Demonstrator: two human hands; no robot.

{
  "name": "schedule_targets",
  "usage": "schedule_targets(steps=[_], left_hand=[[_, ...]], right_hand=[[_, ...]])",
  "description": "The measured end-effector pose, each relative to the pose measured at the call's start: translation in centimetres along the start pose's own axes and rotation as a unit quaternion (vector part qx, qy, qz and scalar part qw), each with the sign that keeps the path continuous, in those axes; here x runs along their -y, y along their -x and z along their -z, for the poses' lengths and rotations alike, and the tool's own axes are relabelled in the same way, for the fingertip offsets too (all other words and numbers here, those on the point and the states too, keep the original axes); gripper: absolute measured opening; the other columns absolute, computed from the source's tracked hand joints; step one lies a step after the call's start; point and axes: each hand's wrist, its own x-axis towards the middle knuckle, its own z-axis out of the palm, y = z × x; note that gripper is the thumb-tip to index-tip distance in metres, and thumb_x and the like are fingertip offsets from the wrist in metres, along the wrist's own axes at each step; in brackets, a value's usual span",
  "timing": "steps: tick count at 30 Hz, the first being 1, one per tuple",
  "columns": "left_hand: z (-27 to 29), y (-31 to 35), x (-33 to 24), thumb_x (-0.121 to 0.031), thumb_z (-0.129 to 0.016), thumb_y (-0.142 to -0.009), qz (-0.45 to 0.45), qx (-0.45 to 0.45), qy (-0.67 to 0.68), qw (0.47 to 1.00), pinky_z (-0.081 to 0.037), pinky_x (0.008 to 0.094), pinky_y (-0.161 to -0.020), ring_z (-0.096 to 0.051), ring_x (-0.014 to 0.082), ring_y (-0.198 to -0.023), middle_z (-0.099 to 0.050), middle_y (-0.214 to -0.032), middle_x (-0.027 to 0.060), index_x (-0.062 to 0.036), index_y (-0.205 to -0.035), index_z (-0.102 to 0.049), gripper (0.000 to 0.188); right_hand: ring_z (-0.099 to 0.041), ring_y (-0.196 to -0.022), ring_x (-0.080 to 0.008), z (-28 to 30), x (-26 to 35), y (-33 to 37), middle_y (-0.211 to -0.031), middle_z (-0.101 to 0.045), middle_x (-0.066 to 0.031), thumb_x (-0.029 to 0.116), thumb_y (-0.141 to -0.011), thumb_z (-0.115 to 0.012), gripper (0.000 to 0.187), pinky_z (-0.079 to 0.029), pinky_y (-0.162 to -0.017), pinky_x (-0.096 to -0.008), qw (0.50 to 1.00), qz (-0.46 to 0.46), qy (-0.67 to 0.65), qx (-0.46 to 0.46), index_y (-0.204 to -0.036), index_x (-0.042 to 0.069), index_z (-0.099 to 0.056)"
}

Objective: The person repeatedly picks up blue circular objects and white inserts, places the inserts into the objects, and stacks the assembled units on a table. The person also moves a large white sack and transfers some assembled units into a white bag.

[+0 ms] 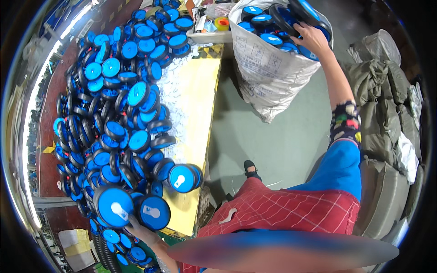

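Blue wheels with black tyres lie in a big heap along the left side of the table. At the heap's near end, my left hand is closed on a pair of these wheels, which look raised toward me; its fingertips are partly hidden behind them. A white woven sack stands open at the far right of the table, filled to its mouth with similar wheels. Over its rim, my right hand grips a tilted black-tyred wheel pair.
A yellow tabletop strip runs along the heap's right side. Beyond it is a tray with small items and an orange-yellow tape roll. Stuffed grey sacks line the right. Green floor lies between.
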Motion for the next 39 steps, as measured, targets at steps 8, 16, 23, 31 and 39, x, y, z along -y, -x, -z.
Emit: schedule_targets(steps=[8,16,23,31,39], left_hand=[[-25.4,0.7,-9.9,-0.006,-0.059,-0.088,-0.152,0.370,-0.009,0.916,-0.045,0.0341,-0.096,-0.057,0.0194,-0.108,-0.061,-0.122,0.0131,0.0080,-0.125,-0.054,0.041],[-57.8,8.1,-20.8,-0.042,-0.069,-0.084,-0.435,0.521,-0.015,0.735,-0.048,0.0373,-0.094,-0.064,0.0299,-0.104,-0.066,-0.116,0.0210,0.0019,-0.127,-0.054,0.063],[-65.1,14.5,-24.3,-0.044,-0.066,-0.084,-0.424,0.527,-0.083,0.732,-0.042,0.0430,-0.104,-0.053,0.0410,-0.122,-0.055,-0.132,0.0258,0.0018,-0.135,-0.044,0.072],[-38.6,-0.2,-11.0,-0.023,-0.069,-0.087,-0.570,0.536,-0.134,0.608,-0.049,0.0401,-0.093,-0.059,0.0358,-0.110,-0.059,-0.123,0.0168,-0.0086,-0.127,-0.054,0.045],[6.3,-9.1,6.6,-0.015,-0.060,-0.096,-0.098,0.136,-0.109,0.980,-0.047,0.0241,-0.076,-0.057,0.0112,-0.082,-0.062,-0.090,0.0030,-0.0015,-0.108,-0.062,0.018]], right_hand=[[-0.062,-0.094,-0.0356,-14.8,-4.5,3.4,-0.094,-0.065,-0.0145,0.034,-0.083,-0.070,0.034,-0.051,-0.079,-0.0452,0.975,-0.079,-0.162,0.130,-0.107,0.011,-0.064],[-0.064,-0.085,-0.0297,-12.7,-2.4,10.3,-0.081,-0.067,-0.0097,0.018,-0.078,-0.069,0.012,-0.051,-0.073,-0.0428,0.973,-0.025,-0.189,0.132,-0.085,0.009,-0.066],[-0.060,-0.088,-0.0287,-12.4,-0.4,8.7,-0.084,-0.066,-0.0088,0.013,-0.077,-0.069,0.011,-0.048,-0.079,-0.0406,0.970,-0.059,-0.205,0.116,-0.087,0.007,-0.069],[-0.055,-0.090,-0.0363,-14.9,0.9,10.1,-0.091,-0.060,-0.0178,0.003,-0.078,-0.063,0.019,-0.043,-0.080,-0.0458,0.980,-0.078,-0.181,-0.017,-0.097,0.005,-0.062],[-0.063,-0.075,-0.0201,-7.8,33.3,15.0,-0.088,-0.068,-0.0116,0.030,-0.094,-0.061,0.031,-0.049,-0.072,-0.0334,0.836,-0.104,-0.481,0.244,-0.107,0.002,-0.067]])
